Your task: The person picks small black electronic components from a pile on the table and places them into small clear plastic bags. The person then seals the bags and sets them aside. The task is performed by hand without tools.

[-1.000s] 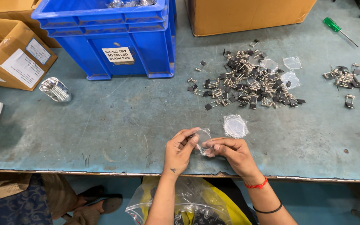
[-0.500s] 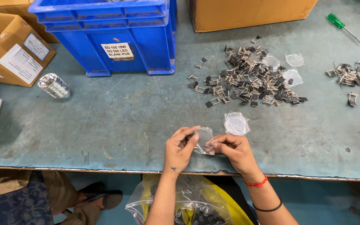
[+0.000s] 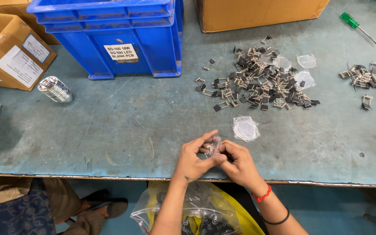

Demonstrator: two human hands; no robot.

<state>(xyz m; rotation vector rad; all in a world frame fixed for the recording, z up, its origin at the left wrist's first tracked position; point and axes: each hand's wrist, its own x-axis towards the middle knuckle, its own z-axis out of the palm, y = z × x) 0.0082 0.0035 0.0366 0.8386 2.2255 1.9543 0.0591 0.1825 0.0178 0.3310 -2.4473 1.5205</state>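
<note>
Worn teal workbench [image 3: 109,130] fills the frame, with a blue crate [image 3: 109,39] at upper left and a heap of small spring clips [image 3: 257,85] at upper right. At lower centre the left hand [image 3: 192,159] and right hand [image 3: 236,163] meet, both pinching 1 small clear pouch [image 3: 213,146]. It seems the pouch is being opened or filled; this needs careful fingertip grip.
</note>
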